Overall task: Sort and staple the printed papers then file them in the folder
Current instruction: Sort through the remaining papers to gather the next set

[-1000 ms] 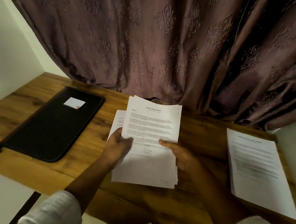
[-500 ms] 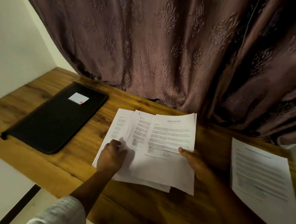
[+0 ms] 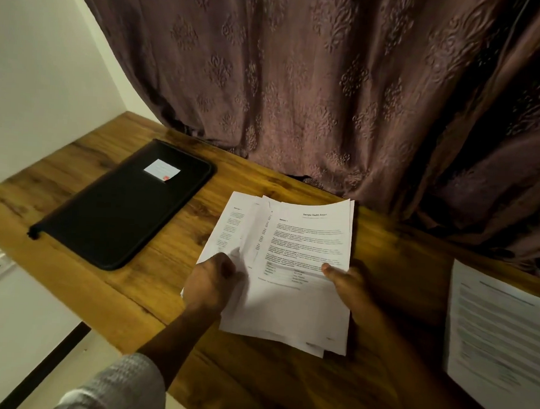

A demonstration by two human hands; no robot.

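Left hand (image 3: pixel 209 284) curled, gripping left edge of fanned printed papers (image 3: pixel 297 312); right hand (image 3: pixel 350 283) pinches their right edge, thumb on top sheet; papers over mid counter (image 3: pixel 172 261), contact unclear; black folder (image 3: pixel 121 209) closed, flat, apart to the left; second paper stack (image 3: pixel 499 335) at right.

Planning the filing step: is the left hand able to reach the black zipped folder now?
Likely not yet: the left hand grips the fanned white printed sheets. Nothing stands between it and the black zipped folder on the wooden desk.
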